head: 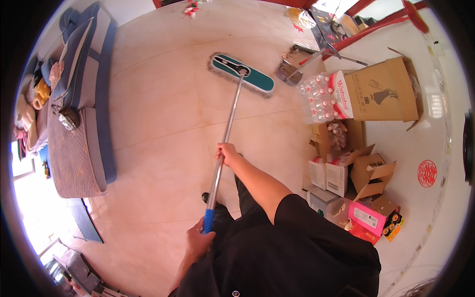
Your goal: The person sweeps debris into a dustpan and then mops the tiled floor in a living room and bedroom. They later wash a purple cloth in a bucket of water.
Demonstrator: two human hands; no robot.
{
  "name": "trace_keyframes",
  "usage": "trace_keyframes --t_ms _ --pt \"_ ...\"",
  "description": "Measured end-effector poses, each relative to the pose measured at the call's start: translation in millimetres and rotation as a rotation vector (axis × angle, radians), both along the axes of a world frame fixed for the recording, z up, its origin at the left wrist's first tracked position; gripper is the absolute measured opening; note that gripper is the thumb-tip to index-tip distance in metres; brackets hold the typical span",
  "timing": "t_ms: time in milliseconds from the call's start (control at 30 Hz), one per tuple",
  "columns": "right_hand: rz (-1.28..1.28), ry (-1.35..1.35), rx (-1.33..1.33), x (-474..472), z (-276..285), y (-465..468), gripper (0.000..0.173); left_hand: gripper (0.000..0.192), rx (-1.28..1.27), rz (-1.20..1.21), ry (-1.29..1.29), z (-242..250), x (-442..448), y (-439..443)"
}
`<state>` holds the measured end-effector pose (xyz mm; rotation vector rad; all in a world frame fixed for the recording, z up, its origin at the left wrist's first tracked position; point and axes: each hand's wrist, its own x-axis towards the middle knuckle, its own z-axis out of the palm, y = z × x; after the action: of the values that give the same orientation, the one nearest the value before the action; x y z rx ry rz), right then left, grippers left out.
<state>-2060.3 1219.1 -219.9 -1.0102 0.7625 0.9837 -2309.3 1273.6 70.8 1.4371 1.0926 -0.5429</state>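
A flat dust mop (pixel 256 77) with a green plate and a grey fringe lies on the tiled floor (pixel 159 111), its metal pole running back towards me. My right hand (pixel 228 153) grips the pole around its middle, with the arm reaching forward. Lower down, my left hand (pixel 200 235) is closed at the blue grip (pixel 208 219) on the pole's end. Beyond the mop head, to its right, a long-handled dustpan (pixel 290 72) holds dark debris, with a broom (pixel 304 49) beside it.
On the left stands a blue-grey sofa (pixel 105 111) with cushions, clothes and a plush toy. Along the right wall are plastic-wrapped bottles (pixel 318 97), a large cardboard box (pixel 384 91), smaller open boxes (pixel 371 172) and a pink box (pixel 367 217). Artificial red flowers (pixel 191 9) lie at the far side.
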Motion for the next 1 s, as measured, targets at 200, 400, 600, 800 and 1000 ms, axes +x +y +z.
trace_keyframes --t_ms 200,400,600,800,1000 --pt "-0.043 0.149 0.049 -55.7 62.8 29.0 0.021 0.062 0.236 -0.199 -0.131 27.5 -83.4 43.5" --pt "-0.048 0.327 0.177 -147.6 120.4 29.1 0.02 0.064 0.093 -0.455 0.322 148.8 -99.3 94.9" --pt "-0.212 0.639 0.392 -233.3 150.5 10.7 0.018 0.063 0.08 -0.631 0.226 157.5 -180.6 171.1" --pt "-0.296 0.627 0.471 -257.7 129.5 -33.3 0.016 0.057 -0.126 -0.847 0.259 138.7 -125.4 175.6" --pt "-0.204 0.479 0.415 -232.5 91.1 -101.0 0.021 0.052 -0.154 -0.723 0.097 94.5 -99.7 114.5"
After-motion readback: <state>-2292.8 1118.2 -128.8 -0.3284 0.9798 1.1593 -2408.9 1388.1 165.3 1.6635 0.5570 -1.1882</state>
